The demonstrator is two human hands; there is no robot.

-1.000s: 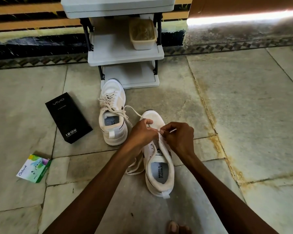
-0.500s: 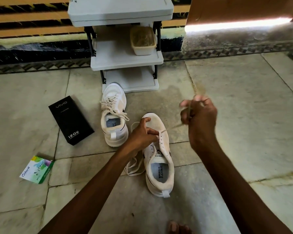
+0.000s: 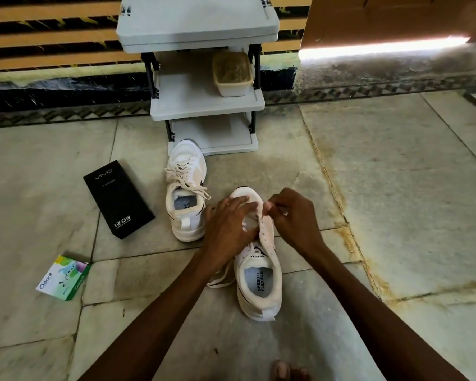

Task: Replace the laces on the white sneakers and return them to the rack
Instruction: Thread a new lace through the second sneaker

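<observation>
Roughly midway, by my reading: the far sneaker [image 3: 186, 188] sits laced on the floor [image 3: 396, 188] just before the rack [image 3: 204, 105], while the near sneaker [image 3: 259, 276] shows bare eyelets [image 3: 263, 231], its lace [image 3: 221, 280] trailing loose at its left. Neither is shelved. The left grip [image 3: 231, 224] presses straight fingers across the near sneaker's front. The right grip [image 3: 294, 218] pinches what looks like the lace end at the eyelets. Half a second ago that grip was raised out to the right, drawing lace; it has returned.

Home entryway, stone tile floor [image 3: 396, 188], grey shoe rack [image 3: 204, 100], door [image 3: 382, 17]
</observation>
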